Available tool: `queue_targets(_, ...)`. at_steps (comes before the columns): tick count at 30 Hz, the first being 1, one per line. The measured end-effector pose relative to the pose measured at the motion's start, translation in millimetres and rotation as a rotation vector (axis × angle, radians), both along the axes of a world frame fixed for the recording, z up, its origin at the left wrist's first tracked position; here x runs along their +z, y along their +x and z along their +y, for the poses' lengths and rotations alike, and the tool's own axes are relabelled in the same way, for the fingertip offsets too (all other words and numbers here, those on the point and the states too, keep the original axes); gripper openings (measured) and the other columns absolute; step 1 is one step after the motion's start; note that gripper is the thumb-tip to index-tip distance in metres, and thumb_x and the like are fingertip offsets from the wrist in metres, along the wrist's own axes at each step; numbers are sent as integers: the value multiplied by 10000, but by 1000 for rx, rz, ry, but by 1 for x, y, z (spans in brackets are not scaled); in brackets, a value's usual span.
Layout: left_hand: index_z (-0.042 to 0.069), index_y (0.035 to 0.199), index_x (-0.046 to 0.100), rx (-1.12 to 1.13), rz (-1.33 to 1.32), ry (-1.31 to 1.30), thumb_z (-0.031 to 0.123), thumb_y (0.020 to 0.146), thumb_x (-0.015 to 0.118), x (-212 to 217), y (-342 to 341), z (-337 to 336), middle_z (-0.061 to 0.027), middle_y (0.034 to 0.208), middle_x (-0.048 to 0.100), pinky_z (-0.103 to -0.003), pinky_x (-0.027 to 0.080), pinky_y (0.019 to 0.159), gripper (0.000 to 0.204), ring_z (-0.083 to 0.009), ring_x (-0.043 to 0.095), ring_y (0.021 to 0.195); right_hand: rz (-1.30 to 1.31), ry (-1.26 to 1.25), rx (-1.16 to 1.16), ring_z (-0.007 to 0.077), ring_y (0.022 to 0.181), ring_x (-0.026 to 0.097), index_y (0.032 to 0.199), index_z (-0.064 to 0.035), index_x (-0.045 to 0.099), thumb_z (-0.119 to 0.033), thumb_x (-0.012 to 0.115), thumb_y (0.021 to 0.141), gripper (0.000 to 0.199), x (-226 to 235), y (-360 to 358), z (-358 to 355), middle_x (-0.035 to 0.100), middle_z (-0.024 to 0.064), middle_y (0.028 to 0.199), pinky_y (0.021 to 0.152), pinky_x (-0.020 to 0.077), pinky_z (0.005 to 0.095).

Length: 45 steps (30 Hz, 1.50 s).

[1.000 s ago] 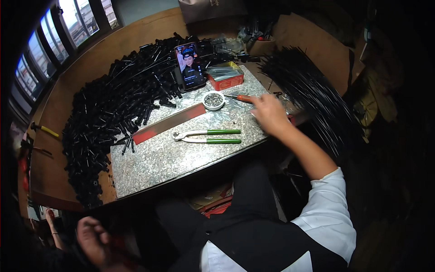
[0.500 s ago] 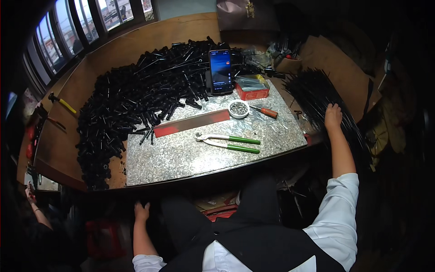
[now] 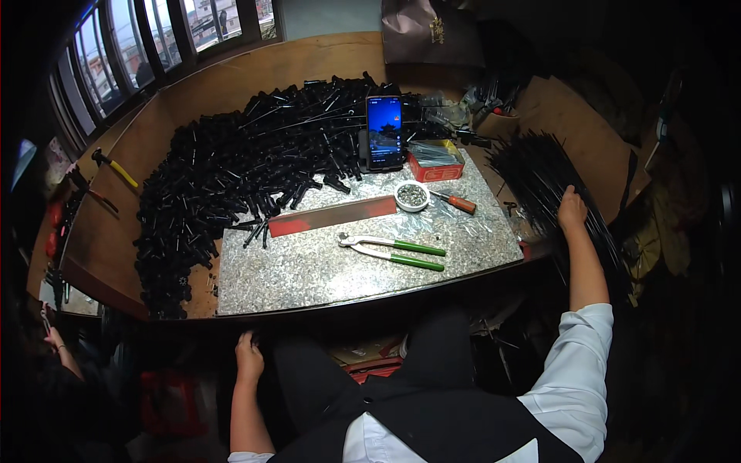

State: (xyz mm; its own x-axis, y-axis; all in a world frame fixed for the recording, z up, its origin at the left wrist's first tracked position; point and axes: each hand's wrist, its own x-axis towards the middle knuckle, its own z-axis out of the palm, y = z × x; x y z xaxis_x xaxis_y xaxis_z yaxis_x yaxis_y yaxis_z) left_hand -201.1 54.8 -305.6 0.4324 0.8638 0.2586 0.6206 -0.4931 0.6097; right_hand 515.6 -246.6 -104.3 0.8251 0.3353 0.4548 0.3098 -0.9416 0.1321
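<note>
My right hand (image 3: pixel 572 211) is at the right of the table, its fingers drawn together on a large bundle of thin black rods (image 3: pixel 532 166). How many rods it grips is too small to tell. Below the front edge, beside my thigh, my left hand (image 3: pixel 248 359) is curled; what it holds, if anything, is hidden in the dark. Green-handled pincers (image 3: pixel 401 251) lie with jaws slightly apart on the speckled stone slab (image 3: pixel 309 282). Behind them are a red and dark flat bar (image 3: pixel 332 216), a white bowl of small metal parts (image 3: pixel 411 196) and an orange-handled screwdriver (image 3: pixel 461 204).
A large heap of black tubular parts (image 3: pixel 231 162) covers the table's left and back. A lit phone (image 3: pixel 384 133) stands beside a red box of thin rods (image 3: pixel 436 163). A yellow-handled hammer (image 3: pixel 122 173) hangs at the left wall. Another person's hand (image 3: pixel 54 337) shows far left.
My right hand's fingers have drawn together over the rods. My left hand has risen slightly toward the table edge and its fingers have curled. The view has shifted a little.
</note>
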Motion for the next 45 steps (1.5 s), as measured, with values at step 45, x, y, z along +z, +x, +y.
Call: queue_targets(45,-4,1086,598,-275,16,-175,38,818,594,93,69,-57,-205,1058,626,-362,468,881,271,-349,604,1006,177,887,450,165,542,581,1197,10,521,-116,613,861,371,144,-12,32,655,97,788,507,459,301)
